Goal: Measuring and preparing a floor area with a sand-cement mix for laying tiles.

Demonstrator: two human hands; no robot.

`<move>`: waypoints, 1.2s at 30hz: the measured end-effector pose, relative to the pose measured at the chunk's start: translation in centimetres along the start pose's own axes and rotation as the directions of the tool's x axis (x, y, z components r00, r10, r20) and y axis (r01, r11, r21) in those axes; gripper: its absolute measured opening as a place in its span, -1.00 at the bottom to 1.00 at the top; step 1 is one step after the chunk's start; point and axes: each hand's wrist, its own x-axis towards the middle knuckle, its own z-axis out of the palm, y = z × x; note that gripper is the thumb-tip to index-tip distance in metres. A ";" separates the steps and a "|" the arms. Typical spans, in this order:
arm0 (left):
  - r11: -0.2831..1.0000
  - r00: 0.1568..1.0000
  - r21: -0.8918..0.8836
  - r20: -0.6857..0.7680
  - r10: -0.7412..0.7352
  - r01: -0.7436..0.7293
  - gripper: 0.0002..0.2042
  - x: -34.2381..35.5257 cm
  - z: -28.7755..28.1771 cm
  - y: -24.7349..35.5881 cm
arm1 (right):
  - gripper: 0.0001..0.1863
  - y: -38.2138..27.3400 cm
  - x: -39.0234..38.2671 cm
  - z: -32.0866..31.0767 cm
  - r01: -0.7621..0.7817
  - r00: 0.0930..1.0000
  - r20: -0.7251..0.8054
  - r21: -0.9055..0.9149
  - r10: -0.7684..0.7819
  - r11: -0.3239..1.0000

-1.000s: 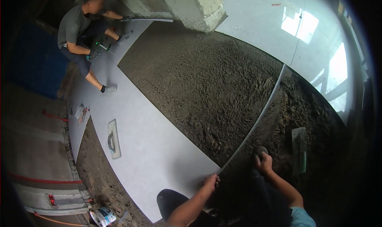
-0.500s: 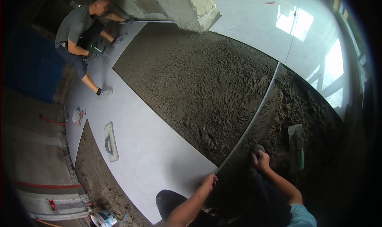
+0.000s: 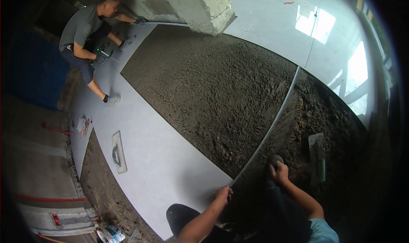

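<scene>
A pale tape measure (image 3: 271, 130) stretches in a curve over the rough mortar bed, from the corner of the near grey tile to the edge of the far glossy tile. My left hand (image 3: 222, 195) grips its near end right at the tile corner. My right hand (image 3: 280, 173) has its fingers curled in and rests against my dark shoe (image 3: 275, 159); whatever it may hold is hidden. To the right of that hand, a flat trowel with a green handle (image 3: 317, 158) lies on the dark mortar. The large grey tile (image 3: 170, 162) lies beside my left arm.
A co-worker (image 3: 81, 34) squats at the far left, one gloved hand by a pale strip (image 3: 170, 23) along the wall, the other on a green-lit tool (image 3: 103, 53). A float (image 3: 119, 151) lies on the tile. A broken concrete column (image 3: 215, 13) juts in at the back.
</scene>
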 end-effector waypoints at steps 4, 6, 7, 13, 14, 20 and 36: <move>1.000 1.000 0.014 -0.017 -0.011 0.011 -0.76 0.0 0.2 0.1 | -0.76 0.0 0.1 -0.2 -0.029 0.999 0.035 -0.035 0.030 0.999; 1.000 1.000 0.021 -0.011 0.003 -0.003 -0.76 0.0 0.1 0.0 | -0.76 -0.3 0.2 -0.3 -0.023 0.999 0.027 -0.016 0.023 1.000; 0.999 1.000 0.027 -0.006 0.017 -0.017 -0.76 -0.1 0.1 0.0 | -0.76 -0.4 0.2 -0.4 -0.016 1.000 0.019 0.004 0.016 1.000; 1.000 1.000 -0.007 -0.023 -0.007 0.006 -0.78 -0.5 0.3 0.3 | -0.78 0.3 0.0 -0.1 -0.033 0.999 0.032 -0.021 0.034 0.999; 1.000 1.000 -0.006 -0.024 -0.007 0.007 -0.78 -0.6 0.3 0.3 | -0.78 0.3 0.0 0.0 -0.034 0.999 0.032 -0.021 0.035 0.999; 0.998 0.999 -0.032 -0.026 0.046 -0.047 -0.74 0.4 -0.1 -0.4 | -0.78 0.1 0.0 -0.1 -0.038 0.999 0.017 0.024 0.038 0.999; 0.997 0.997 -0.031 -0.049 0.063 -0.065 -0.74 0.3 0.2 -0.4 | -0.74 0.1 0.0 -0.1 -0.026 1.000 0.010 -0.029 0.027 0.999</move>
